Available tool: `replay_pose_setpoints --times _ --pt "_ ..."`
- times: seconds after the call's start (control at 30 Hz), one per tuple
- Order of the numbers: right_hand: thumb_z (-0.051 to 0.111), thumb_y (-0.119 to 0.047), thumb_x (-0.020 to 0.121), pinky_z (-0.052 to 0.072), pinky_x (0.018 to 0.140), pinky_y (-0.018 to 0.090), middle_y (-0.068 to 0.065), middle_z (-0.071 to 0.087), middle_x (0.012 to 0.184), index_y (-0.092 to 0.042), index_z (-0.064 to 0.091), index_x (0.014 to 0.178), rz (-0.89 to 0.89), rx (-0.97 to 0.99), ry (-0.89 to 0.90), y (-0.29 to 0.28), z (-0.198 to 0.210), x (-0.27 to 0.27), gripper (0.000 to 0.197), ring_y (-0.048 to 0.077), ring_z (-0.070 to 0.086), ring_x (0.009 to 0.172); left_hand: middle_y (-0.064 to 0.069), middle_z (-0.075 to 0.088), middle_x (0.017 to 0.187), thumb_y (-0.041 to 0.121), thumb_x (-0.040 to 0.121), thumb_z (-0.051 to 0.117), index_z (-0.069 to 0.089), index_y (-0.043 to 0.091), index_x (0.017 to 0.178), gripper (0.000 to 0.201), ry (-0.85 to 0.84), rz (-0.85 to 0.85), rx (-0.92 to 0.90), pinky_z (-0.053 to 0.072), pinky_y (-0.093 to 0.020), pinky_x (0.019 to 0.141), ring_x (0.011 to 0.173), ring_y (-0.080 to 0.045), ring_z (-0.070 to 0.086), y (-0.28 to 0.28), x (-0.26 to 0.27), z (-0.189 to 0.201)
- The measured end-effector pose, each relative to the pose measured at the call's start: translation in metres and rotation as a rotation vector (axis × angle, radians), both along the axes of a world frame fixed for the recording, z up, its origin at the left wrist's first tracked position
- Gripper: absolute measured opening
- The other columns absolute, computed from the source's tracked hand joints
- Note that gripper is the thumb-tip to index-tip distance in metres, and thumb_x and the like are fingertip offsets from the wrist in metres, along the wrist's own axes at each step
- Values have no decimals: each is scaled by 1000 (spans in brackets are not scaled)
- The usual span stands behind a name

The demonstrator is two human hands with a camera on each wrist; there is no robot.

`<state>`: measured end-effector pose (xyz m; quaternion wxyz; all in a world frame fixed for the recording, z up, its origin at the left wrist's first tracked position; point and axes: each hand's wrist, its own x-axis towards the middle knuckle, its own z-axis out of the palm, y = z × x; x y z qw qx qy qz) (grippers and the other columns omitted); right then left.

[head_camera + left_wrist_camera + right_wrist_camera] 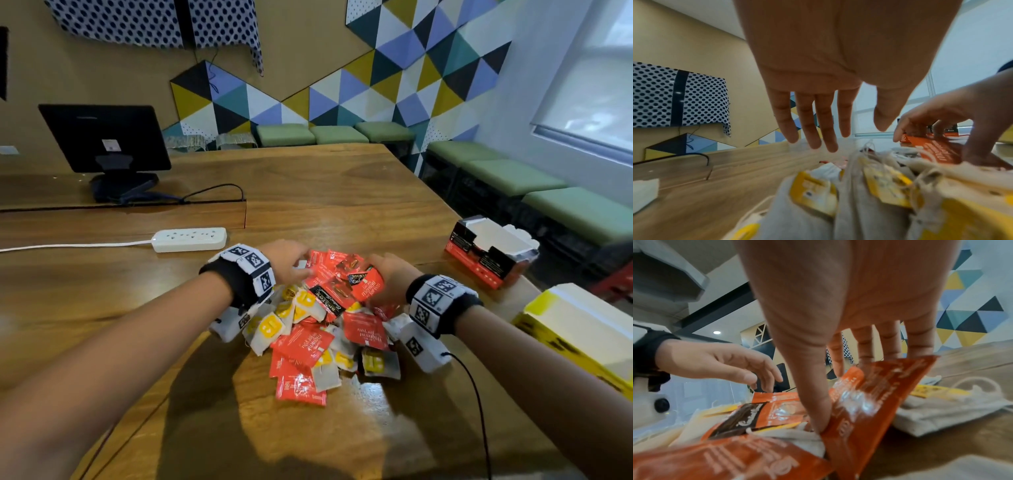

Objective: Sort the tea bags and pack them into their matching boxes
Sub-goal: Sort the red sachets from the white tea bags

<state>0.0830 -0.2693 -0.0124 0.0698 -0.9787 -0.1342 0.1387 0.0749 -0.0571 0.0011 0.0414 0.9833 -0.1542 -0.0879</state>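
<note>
Room: wooden bench (342, 192) before a wall of coloured triangles; monitor (106, 140) and power strip (190, 239) at the far left.
Tea bags: one mixed pile (322, 325) at the bench centre, red foil sachets tangled with pale paper bags bearing yellow tags.
Boxes: red box (489, 255), flaps open, at the right edge; yellow box (582, 329) nearer, also right. Both stand well apart from the pile.
Left hand (286, 258): fingers (807, 123) straight and spread above the far side of the pile, holding nothing.
Right hand (388, 274): thumb and fingers pinching a red sachet (879, 394) at the top of the pile.
Step in hand: judged to be drawing red sachets out first.
Advice: lift the sachet clear before carrying it, as tag strings may drag paper bags along; steady the pile with the free hand.
Head view only: both boxes and the full spread of the pile.
Right wrist view only: the thumb pressed on the sachet's face, confirming the pinch.
Left wrist view only: the empty palm and the strings on the paper bags.
</note>
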Motion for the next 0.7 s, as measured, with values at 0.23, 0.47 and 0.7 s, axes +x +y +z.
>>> replay_pose_setpoints --times 0.23,0.47,0.7 --pt "62 -2 81 59 68 33 10 60 109 -22 39 130 -92 329 105 -11 -4 18 58 22 66 85 -7 60 123 58 79 59 46 13 128 68 62 1 -79 38 -23 78 109 -24 57 -27 12 -14" --pt "62 1 80 55 64 31 12 56 109 -15 32 137 -182 502 213 -12 -4 29 66 24 62 84 -9 58 122 36 70 78 47 8 125 69 76 -19 -159 38 -24 82 113 -25 54 -39 19 -22" --pt "75 -6 71 49 62 25 14 61 115 -6 52 115 -77 294 249 -6 -11 27 50 18 56 87 -9 49 98 25 79 71 49 8 102 35 80 77 -185 37 -28 70 88 -19 47 -35 36 -24"
